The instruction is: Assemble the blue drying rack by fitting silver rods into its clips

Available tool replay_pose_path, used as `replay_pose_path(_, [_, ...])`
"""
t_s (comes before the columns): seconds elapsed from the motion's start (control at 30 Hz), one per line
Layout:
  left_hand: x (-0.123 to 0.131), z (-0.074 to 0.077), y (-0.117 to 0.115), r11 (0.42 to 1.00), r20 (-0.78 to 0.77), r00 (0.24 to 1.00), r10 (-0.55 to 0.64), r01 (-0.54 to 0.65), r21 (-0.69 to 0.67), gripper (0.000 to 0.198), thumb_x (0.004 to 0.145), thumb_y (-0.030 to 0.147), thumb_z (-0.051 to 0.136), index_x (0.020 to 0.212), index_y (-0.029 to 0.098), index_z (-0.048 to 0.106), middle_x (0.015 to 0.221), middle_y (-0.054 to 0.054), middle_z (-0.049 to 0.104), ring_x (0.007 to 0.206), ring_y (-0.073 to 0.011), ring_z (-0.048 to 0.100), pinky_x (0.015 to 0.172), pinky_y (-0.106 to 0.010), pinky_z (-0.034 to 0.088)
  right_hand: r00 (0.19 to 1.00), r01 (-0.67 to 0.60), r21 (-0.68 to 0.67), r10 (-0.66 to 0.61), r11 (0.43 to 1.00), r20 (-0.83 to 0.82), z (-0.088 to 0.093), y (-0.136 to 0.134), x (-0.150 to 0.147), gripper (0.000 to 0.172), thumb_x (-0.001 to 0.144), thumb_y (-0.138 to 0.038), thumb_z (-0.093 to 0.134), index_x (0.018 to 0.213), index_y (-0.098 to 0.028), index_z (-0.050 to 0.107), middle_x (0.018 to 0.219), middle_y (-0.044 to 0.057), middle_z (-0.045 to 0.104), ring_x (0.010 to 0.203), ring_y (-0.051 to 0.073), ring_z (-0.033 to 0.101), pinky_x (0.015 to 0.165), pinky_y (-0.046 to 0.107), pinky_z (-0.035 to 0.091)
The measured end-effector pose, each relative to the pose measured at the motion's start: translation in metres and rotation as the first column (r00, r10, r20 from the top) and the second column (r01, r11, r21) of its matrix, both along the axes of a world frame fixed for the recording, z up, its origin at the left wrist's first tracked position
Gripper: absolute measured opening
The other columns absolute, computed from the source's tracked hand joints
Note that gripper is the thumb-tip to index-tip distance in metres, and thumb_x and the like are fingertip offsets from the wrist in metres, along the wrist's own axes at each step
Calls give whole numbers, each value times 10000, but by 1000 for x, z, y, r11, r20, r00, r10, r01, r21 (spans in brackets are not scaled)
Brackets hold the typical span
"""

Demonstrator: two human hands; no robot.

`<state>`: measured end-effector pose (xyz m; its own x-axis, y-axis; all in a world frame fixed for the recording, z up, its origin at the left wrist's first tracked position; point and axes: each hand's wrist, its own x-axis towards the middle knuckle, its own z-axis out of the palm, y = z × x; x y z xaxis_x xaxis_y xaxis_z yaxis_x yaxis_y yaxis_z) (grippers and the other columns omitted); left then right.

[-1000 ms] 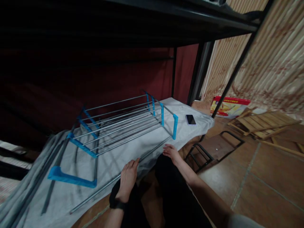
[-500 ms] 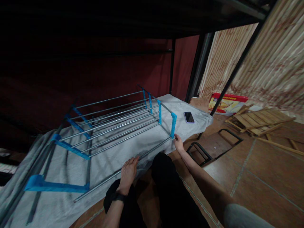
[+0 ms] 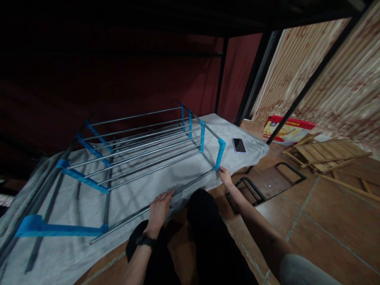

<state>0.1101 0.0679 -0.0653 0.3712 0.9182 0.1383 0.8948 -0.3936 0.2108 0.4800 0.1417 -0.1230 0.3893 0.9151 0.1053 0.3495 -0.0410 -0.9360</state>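
A metal rack with blue plastic brackets (image 3: 221,153) and several thin grey rods lies on a grey-white sheet (image 3: 142,194). Along its near side runs a loose-ended metal rod (image 3: 124,221); the rod's left end lies apart from the long blue bracket (image 3: 68,229). My left hand (image 3: 158,208) is closed over the middle of this rod, its underside hidden. At the rod's right end, my right hand (image 3: 225,176) pinches the lower corner of the right blue bracket, where the rod meets it. My fingertips partly cover that joint.
A phone (image 3: 239,145) lies on the sheet to the right. A dark post (image 3: 311,79) rises at the bed's corner, under a dark overhead frame. On the tiled floor are a black-framed folding stool (image 3: 267,182), folded wooden slats (image 3: 332,154) and a red-and-yellow box (image 3: 289,128).
The view has shifted slightly. My right hand has closed in on the bracket's lower corner at the rod's end. My left hand stays on the rod.
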Motion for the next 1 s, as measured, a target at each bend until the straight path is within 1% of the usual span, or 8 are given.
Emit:
replay_pose_path(0.1, [0,-6,-1,1000,15,1000,5,-5,-10,429,973,239,301,1292,251,588,1083,-68,681,983,-229,613,887,-359,446,1000,-9,-10,9,1000,27,-3,1,2,322,678,-282,431,821,-172,698,857,50,711,832,224,608,809,307,460])
replay_pose_path(0.2, [2,-8,-1,1000,22,1000,10,-9,-10,426,972,241,308,1291,245,590,1086,-71,685,998,-224,612,899,-357,452,998,-14,-23,16,1000,59,-3,1,2,342,682,-287,421,843,-169,699,857,47,713,836,219,609,812,303,463])
replay_pose_path(0.37, [6,-4,3,999,-26,1000,15,-14,32,441,942,170,329,1296,233,584,1133,-79,676,1008,-228,613,922,-378,457,992,-11,-61,19,998,121,0,0,0,343,683,-294,411,829,-170,696,834,41,711,845,214,611,831,300,462])
replay_pose_path(0.6, [6,-1,8,998,-66,997,-33,36,49,487,888,71,359,1291,225,584,1075,-80,675,964,-228,616,906,-365,455,982,51,-132,-25,990,189,12,-2,-3,314,693,-297,440,817,-195,710,780,40,711,806,217,625,770,283,465])
replay_pose_path(0.7, [9,5,7,998,-59,998,-13,17,64,479,882,57,371,1279,212,589,1026,-83,672,948,-233,606,897,-371,449,977,68,-155,-35,986,208,19,-4,-5,309,698,-336,459,799,-193,714,745,42,706,776,217,623,737,277,460])
replay_pose_path(0.87, [17,10,-2,999,-46,999,25,-23,48,459,870,49,421,1255,226,595,1036,-76,655,976,-222,580,914,-361,427,972,29,-188,16,982,233,28,-14,-5,420,694,-439,456,832,-143,719,766,91,707,777,250,606,712,318,449])
replay_pose_path(0.93, [18,9,-3,999,-40,999,32,-30,38,448,866,51,440,1245,232,596,1048,-73,647,984,-211,571,927,-349,415,969,10,-199,40,980,244,25,-13,-1,476,688,-466,459,871,-113,722,773,115,705,781,265,602,703,333,442])
replay_pose_path(1.0, [17,6,-3,999,-32,999,42,-40,34,432,874,63,442,1238,236,596,1041,-70,642,990,-205,562,936,-344,404,968,33,-194,17,980,251,17,-10,4,504,668,-473,488,905,-97,726,803,128,709,787,268,605,697,331,436])
